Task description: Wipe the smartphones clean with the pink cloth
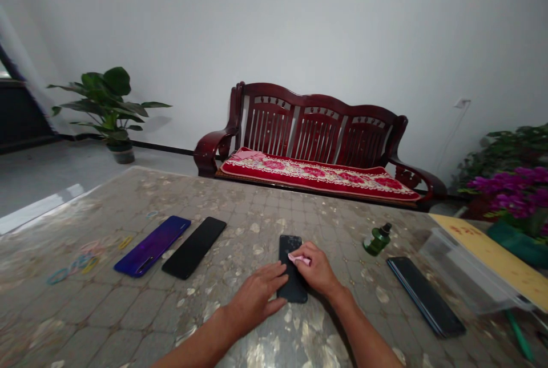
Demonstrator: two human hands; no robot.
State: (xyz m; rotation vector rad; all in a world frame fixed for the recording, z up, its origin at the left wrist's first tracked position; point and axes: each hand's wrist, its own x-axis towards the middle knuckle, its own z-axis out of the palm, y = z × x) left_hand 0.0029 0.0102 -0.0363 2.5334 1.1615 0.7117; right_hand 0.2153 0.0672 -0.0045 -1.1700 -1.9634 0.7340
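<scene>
A black phone (289, 247) lies flat on the patterned table (240, 219) in front of me. My left hand (256, 295) rests on its lower left edge with fingers stretched over it, holding it down. My right hand (315, 268) lies on the phone's right side, its fingers pinched on a small pink cloth or pad (298, 258) pressed against the screen.
A purple phone (153, 245) and another black phone (194, 247) lie to the left, near scattered rubber bands (81, 262). A green bottle (377, 239), a dark phone (425, 295) and a clear plastic box (471, 271) sit right. A wooden bench (317, 145) stands behind.
</scene>
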